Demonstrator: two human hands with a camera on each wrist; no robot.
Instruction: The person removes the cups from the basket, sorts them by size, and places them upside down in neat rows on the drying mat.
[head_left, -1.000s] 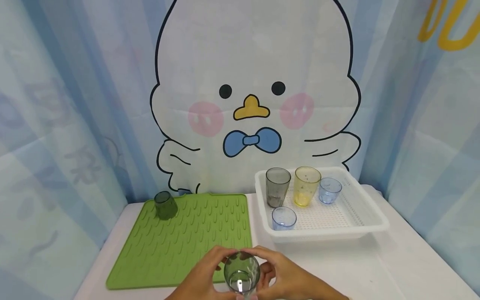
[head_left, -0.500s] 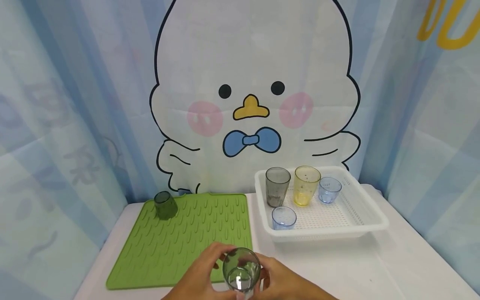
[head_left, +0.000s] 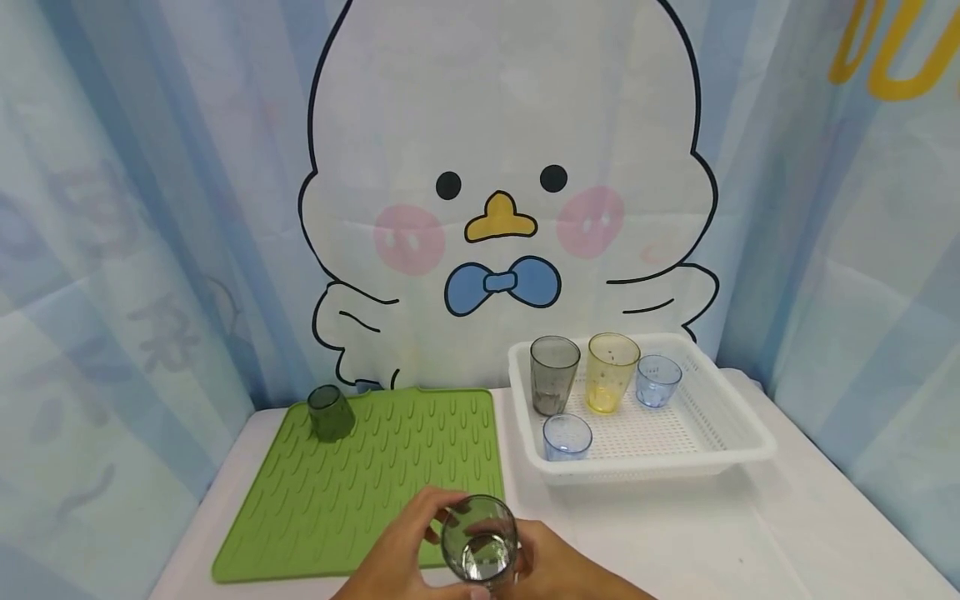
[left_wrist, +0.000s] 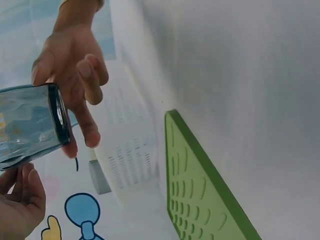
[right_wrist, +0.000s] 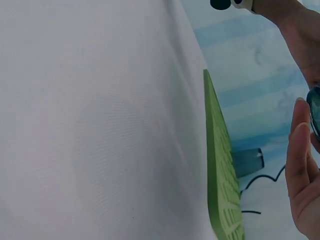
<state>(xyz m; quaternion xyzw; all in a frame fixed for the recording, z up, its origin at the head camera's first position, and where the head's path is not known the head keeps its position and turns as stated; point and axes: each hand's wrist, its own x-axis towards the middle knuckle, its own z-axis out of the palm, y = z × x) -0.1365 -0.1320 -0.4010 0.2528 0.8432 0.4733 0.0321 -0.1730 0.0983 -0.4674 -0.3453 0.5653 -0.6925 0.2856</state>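
Low in the middle of the head view, my left hand (head_left: 408,550) grips a clear grey-green drinking glass (head_left: 480,546), thumb near and fingers round the far side. Its mouth faces up toward the head camera. Against its right side, near the base, lies my right hand (head_left: 551,558). In the left wrist view that hand's thumb and loosely spread fingers (left_wrist: 86,125) are right at the glass's thick base. Upside down on the back left of a green ribbed drying mat (head_left: 390,483) stands a dark green glass (head_left: 331,414).
At the back right stands a white perforated basket (head_left: 720,458). It holds a tall grey glass (head_left: 554,379), a yellow glass (head_left: 611,375) and two small blue glasses, one at the right (head_left: 658,383), one in front (head_left: 567,439). A printed curtain (head_left: 502,108) surrounds the white table (head_left: 675,542).
The held glass has shifted slightly left and tilted a little. My right hand has slid from the rim toward the base, its fingers loosening, while my left hand keeps its grip.
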